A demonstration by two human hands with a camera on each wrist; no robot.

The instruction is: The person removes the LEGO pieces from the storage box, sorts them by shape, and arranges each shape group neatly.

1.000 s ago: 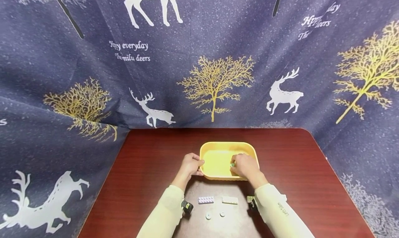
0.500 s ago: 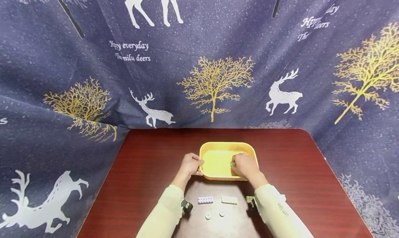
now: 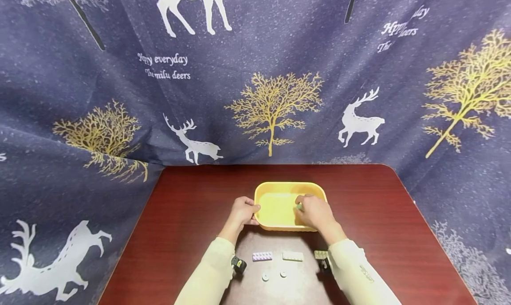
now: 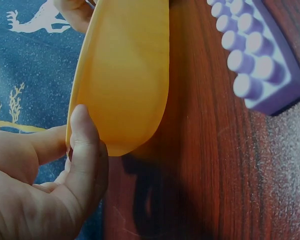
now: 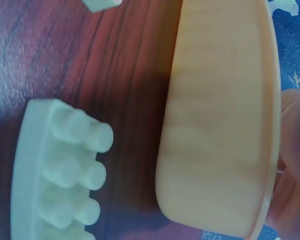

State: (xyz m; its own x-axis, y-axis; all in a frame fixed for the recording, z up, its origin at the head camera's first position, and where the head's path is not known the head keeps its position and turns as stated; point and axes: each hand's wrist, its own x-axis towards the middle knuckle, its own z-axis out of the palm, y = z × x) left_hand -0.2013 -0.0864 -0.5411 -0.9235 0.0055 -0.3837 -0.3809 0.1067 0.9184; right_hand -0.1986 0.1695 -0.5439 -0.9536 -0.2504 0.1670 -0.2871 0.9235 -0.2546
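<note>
My left hand (image 3: 242,211) grips the left end of a yellow plastic bin (image 3: 291,184). In the left wrist view its thumb lies on the bin wall (image 4: 130,75), with fingers around the rim. My right hand (image 3: 316,212) reaches into the bin's right side, fingers bent. A small green piece (image 3: 299,206) shows between its thumb and fingertips, mostly covered. The right wrist view has the bin's outer wall hiding the fingertips. In front of the bin lie a purple studded building block (image 3: 262,256), a whitish block (image 3: 292,256) and a pale green block (image 3: 320,255).
Two small round pieces, a left one (image 3: 265,276) and a right one (image 3: 283,273), lie nearer me than the blocks. The red-brown table (image 3: 199,189) ends at a blue curtain (image 3: 191,96) printed with deer and trees.
Inside the bin, my right hand's fingers have shifted slightly away from me and spread a little, with the green piece still at the fingertips. My left hand keeps its grip on the bin.
</note>
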